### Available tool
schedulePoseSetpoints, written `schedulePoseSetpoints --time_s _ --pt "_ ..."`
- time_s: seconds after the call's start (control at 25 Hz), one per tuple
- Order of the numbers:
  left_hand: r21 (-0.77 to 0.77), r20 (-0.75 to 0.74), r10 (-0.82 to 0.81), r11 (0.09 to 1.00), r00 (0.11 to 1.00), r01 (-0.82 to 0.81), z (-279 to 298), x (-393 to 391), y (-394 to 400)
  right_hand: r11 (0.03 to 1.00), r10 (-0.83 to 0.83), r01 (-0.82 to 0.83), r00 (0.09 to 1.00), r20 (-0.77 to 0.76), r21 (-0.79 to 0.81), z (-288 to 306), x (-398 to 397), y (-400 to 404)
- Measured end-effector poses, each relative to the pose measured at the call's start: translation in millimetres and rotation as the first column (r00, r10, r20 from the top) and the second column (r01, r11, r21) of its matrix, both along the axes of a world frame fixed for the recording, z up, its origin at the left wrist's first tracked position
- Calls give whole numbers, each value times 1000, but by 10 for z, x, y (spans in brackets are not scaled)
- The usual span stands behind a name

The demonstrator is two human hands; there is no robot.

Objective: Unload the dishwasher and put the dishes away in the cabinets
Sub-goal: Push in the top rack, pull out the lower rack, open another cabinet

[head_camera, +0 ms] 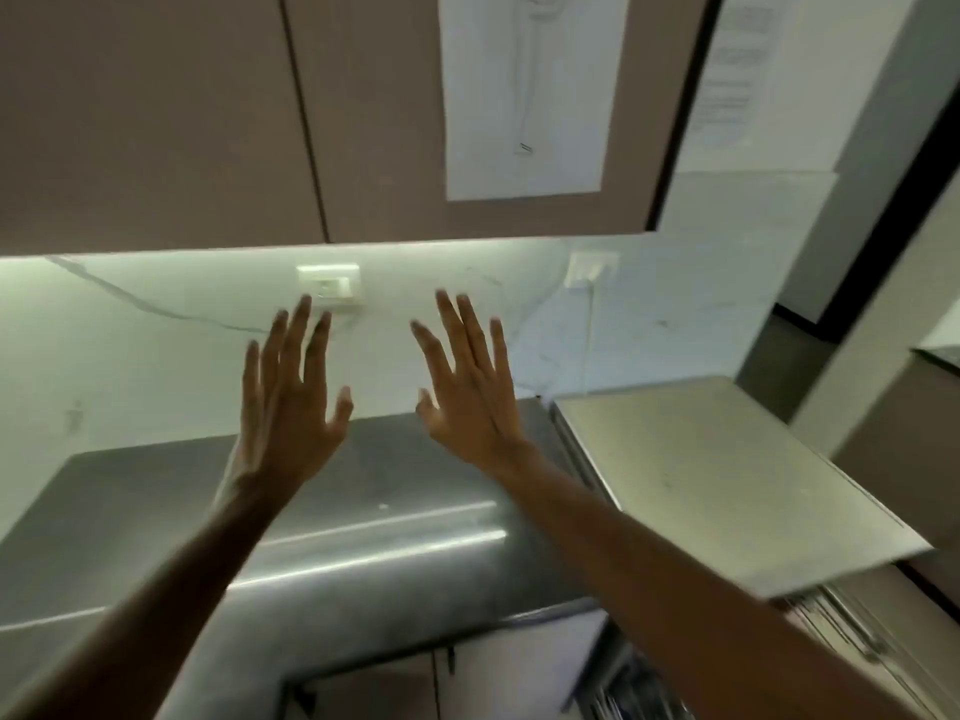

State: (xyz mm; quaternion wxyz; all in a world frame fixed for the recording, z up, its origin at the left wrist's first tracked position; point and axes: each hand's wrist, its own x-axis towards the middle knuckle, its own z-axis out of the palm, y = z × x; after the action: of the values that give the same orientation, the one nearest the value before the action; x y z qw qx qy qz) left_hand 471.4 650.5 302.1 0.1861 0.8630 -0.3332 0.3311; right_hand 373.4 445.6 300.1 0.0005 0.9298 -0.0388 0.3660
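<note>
Two bare hands are hovering in front of me, both raised with the backs toward the camera. My left hand point(291, 402) is showing its grip spread, fingers straight and fanned, holding nothing. My right hand point(470, 392) is doing the same, fingers splayed and touching nothing. Both are hanging above the stainless steel worktop point(156, 511), in front of the white marbled backsplash point(130, 356), and they are staying apart from each other.

Closed brownish upper cabinets point(156, 122) are filling the top of the view; a sheet of paper with a faint drawing point(524, 96) is hanging on the right door. A white wall socket point(330, 285) is sitting on the backsplash just above my left fingertips, and a second socket point(592, 270) with a thin white cable point(588, 345) is sitting further right.

At lower right, beneath a lighter worktop slab point(727, 485), what I am taking for the dishwasher rack point(852, 641) is peeking out, blurred; I cannot tell what dishes it is carrying
</note>
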Motion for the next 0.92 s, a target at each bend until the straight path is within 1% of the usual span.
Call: schedulePoseSetpoints --time_s 0.08,0.12,0.16,0.28,0.36,0.44,0.52,0.56,0.6,0.64,0.68,0.72,0.76,0.8,0.88,0.92 --pt "-2 -113 -74 997 991 74 -540 -518 -288 984 -93 104 992 -84 145 -614 -659 -228" --pt "1 -170 -111 994 979 113 -818 -843 -463 965 -143 170 979 -144 198 -930 -1078 -358" --pt "17 -212 -141 989 967 147 -1058 -1108 -595 950 -173 221 961 -218 219 -1188 -1413 -464" --pt "138 -342 -255 939 905 317 -1662 -2147 -1185 896 -299 408 848 -437 178 -1866 -2667 -985" --pt "194 -412 -316 886 855 421 -1931 -2752 -1508 830 -388 537 752 -532 154 -2137 -3408 -1236" --pt "216 -508 -344 837 790 503 -2123 -3292 -1813 744 -442 650 650 -618 152 -2354 -4031 -1402" --pt "156 -656 -342 811 673 564 -2339 -3835 -2105 648 -476 743 567 -672 168 -2578 -4588 -1490" --pt "98 -755 -313 815 576 571 -2466 -4080 -2219 603 -484 778 534 -693 178 -2685 -4793 -1506" --pt "36 -855 -265 828 446 560 -2590 -4360 -2352 549 -489 812 506 -710 201 -2793 -5015 -1532" --pt "-16 -936 -203 842 289 540 -2745 -4594 -2481 495 -488 838 488 -724 231 -2886 -5187 -1570" --pt "-41 -979 -138 854 151 519 -2894 -4784 -2589 448 -483 856 475 -735 258 -2965 -5336 -1606" --pt "-52 -994 -93 857 56 513 -3014 -4946 -2681 413 -476 870 459 -750 269 -3024 -5469 -1638" --pt "-47 -998 -64 848 15 527 -3140 -5086 -2796 384 -470 884 435 -768 266 -3093 -5603 -1705" --pt "-39 -999 -45 834 -3 551 -3253 -5200 -2913 363 -458 899 401 -794 245 -3156 -5728 -1776" --pt "-19 -1000 -24 790 1 613 -3442 -5386 -3132 334 -438 923 332 -835 192 -3255 -5954 -1913" --pt "-9 -999 -32 758 24 652 -3519 -5466 -3240 333 -440 929 303 -845 160 -3307 -6052 -1996"
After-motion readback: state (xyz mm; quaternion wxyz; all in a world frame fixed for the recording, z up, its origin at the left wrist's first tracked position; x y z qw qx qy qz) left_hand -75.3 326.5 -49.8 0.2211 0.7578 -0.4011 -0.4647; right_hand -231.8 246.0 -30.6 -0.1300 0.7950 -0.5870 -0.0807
